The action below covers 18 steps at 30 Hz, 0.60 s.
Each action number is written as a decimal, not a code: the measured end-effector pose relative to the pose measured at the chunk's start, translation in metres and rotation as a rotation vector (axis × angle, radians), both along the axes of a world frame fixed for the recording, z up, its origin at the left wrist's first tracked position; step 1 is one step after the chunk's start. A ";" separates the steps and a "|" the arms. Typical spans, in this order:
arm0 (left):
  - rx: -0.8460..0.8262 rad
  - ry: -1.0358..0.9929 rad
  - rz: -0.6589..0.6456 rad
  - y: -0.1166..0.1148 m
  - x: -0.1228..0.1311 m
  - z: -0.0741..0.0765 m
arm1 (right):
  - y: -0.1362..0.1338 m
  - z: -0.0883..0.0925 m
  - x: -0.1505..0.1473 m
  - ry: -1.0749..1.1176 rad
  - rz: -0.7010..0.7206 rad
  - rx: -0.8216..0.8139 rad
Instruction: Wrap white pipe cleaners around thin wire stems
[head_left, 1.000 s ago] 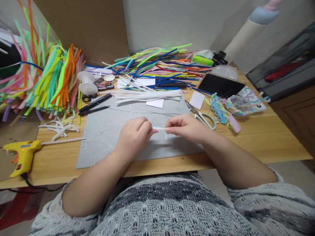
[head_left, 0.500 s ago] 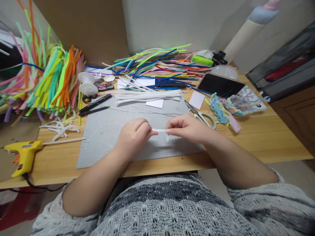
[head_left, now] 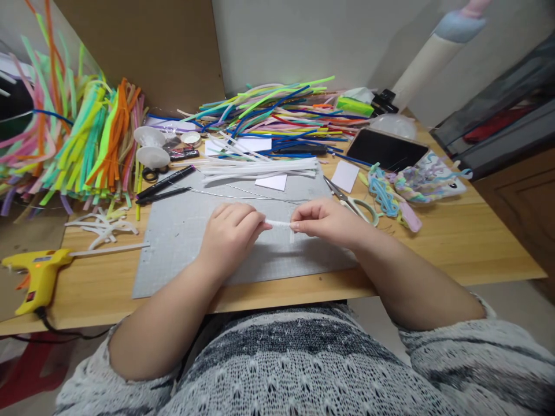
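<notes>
My left hand (head_left: 234, 231) and my right hand (head_left: 327, 222) both pinch a short white pipe cleaner (head_left: 280, 223) between them, one at each end. A small bent end hangs down by my right fingertips. The hands hover just over a grey cutting mat (head_left: 182, 242) on the wooden table (head_left: 455, 248). Thin silver wire (head_left: 247, 196) lies on the mat beyond my hands.
White pipe cleaners (head_left: 260, 167) lie at the mat's far edge, coloured ones (head_left: 277, 112) behind and a big bundle (head_left: 87, 144) at left. Scissors (head_left: 353, 202), a phone (head_left: 385, 150), black pens (head_left: 167, 182) and a yellow glue gun (head_left: 37, 277) lie around.
Both hands stay on the white pipe cleaner with small finger shifts; the view has drifted slightly.
</notes>
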State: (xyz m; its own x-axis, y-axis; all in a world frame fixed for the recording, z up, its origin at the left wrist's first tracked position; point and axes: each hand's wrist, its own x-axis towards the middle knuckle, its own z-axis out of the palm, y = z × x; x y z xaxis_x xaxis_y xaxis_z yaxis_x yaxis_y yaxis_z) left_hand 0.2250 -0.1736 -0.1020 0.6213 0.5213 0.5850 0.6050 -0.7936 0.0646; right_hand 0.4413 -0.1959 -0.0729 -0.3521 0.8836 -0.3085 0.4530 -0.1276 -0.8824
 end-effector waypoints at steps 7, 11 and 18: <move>-0.033 -0.019 0.024 -0.005 0.003 -0.001 | -0.001 -0.009 -0.007 0.045 -0.012 0.038; -0.084 0.012 -0.091 -0.009 0.009 -0.002 | -0.004 -0.016 -0.015 0.038 0.015 0.088; -0.228 0.060 -0.113 -0.012 0.012 -0.004 | -0.008 -0.021 -0.022 -0.079 0.018 0.128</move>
